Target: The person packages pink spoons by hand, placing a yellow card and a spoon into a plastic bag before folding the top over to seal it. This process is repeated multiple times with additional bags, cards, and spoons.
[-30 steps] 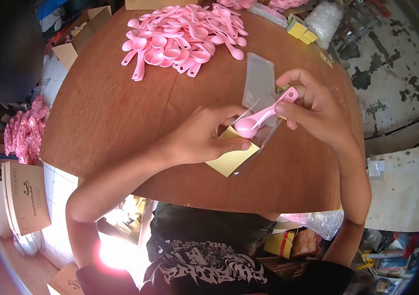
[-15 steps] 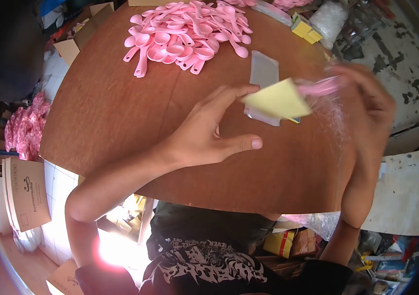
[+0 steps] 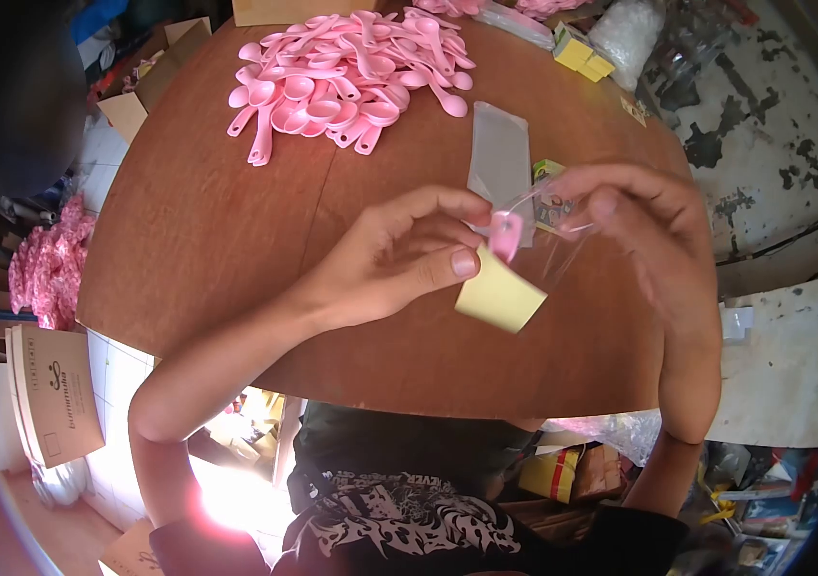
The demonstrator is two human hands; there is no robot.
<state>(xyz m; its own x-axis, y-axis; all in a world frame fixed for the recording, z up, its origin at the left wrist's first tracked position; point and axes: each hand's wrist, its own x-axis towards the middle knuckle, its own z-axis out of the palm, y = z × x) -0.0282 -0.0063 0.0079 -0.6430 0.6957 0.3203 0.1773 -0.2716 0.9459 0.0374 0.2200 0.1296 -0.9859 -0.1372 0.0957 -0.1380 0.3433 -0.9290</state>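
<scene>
My left hand [image 3: 399,250] pinches a pink spoon [image 3: 505,235] between thumb and fingers; only its handle end with the small hole shows clearly. Attached to or held along with the spoon is a pale yellow card [image 3: 500,296], slightly curled and hanging below it. My right hand [image 3: 663,226] is curled, its thumb and fingers closed on thin clear plastic [image 3: 563,232] that stretches across to the spoon. Whether this is a bag or a loose strip is hard to tell. Beneath, a stack of clear plastic sleeves [image 3: 500,144] lies on the table.
A large heap of pink spoons [image 3: 342,82] covers the table's far side. A small printed card [image 3: 548,182] lies by the sleeves, partly behind my right hand. Yellow boxes [image 3: 582,53] and a clear plastic bundle [image 3: 630,34] stand far right. Cardboard boxes [image 3: 59,394] are at left.
My right hand has moved left and in towards my left hand, bringing the spoon and yellow card. My left hand, open before, has closed on the spoon. The printed card shows more.
</scene>
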